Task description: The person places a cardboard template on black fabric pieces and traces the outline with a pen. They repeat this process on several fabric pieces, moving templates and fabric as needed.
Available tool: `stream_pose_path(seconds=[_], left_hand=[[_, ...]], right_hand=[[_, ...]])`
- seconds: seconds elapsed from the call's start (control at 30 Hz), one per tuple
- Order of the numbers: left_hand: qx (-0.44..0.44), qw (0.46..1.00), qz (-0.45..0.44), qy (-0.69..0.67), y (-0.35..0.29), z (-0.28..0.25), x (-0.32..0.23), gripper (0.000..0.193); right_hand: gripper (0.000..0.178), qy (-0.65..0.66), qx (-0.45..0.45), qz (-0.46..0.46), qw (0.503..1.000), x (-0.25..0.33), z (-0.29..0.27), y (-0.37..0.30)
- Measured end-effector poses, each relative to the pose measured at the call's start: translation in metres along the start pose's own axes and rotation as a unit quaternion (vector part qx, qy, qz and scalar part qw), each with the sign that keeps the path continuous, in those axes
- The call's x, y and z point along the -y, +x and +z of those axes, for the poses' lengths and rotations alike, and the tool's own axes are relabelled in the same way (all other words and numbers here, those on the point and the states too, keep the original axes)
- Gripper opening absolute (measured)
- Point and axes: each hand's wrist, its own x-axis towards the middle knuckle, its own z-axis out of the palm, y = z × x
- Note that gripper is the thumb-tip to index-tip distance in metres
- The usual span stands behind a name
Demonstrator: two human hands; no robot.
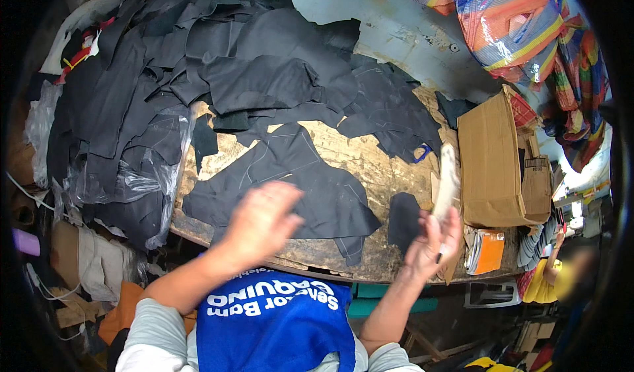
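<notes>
1. Two bare hands are in my view over the work. I judge the step to be handling the marked black sheet [323, 187], which lies at the near middle of the surface [380, 174].
2. I have the right hand [432, 240] at the near right, its fingers closed around a long, pale, slightly curved tool [447, 180] that points away to the far side. A small dark tip shows below that grip; I cannot tell what it belongs to.
3. The left hand [267, 213] hangs over the sheet's near left part, blurred, fingers loosely spread, nothing seen in them. I cannot tell whether it touches the sheet.
4. As I judge it, the next move calls for the sheet held flat by the left hand, with the tool kept clear of it.
5. The sheet looks matte, thin and pliant, with angular edges and fine pale lines, some straight, some curved. A small dark offcut [403, 220] lies just right of it.
6. Wood on the surface looks worn, scuffed and patchy. The black pile [257, 42] at the far left falls in soft folds, with crinkled clear plastic [125, 182] nearer me; at right stands a stiff, creased cardboard box [489, 161].
</notes>
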Motion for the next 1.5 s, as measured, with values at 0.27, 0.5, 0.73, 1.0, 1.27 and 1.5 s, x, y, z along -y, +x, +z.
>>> stream_pose_path(seconds=[0.27, 0.5, 0.73, 1.0, 1.27, 1.5], left_hand=[[0.247, 0.961, 0.075, 0.101, -0.011, 0.098, -0.006, 0.078], [0.236, 0.947, -0.116, 0.184, -0.057, 0.012, 0.035, 0.088], [0.082, 0.961, -0.248, 0.093, -0.098, -0.033, 0.043, 0.065], [0.106, 0.991, 0.049, -0.071, -0.084, 0.009, 0.011, 0.055], [0.205, 0.976, 0.022, 0.065, -0.075, 0.031, 0.026, 0.072], [0.220, 0.973, 0.016, 0.065, -0.072, 0.027, 0.025, 0.074]], right_hand=[[0.050, 0.184, 0.187, 0.234, 0.936, -0.103, 0.054, -0.042], [0.049, 0.139, 0.191, 0.189, 0.953, -0.113, 0.039, -0.035], [0.060, -0.121, 0.393, 0.033, 0.911, -0.093, 0.055, -0.047], [0.060, -0.306, 0.515, -0.142, 0.788, -0.081, 0.074, -0.062], [0.031, -0.211, 0.411, 0.004, 0.887, -0.082, 0.063, -0.063], [0.029, 0.035, 0.233, 0.164, 0.958, -0.069, 0.047, -0.038]])
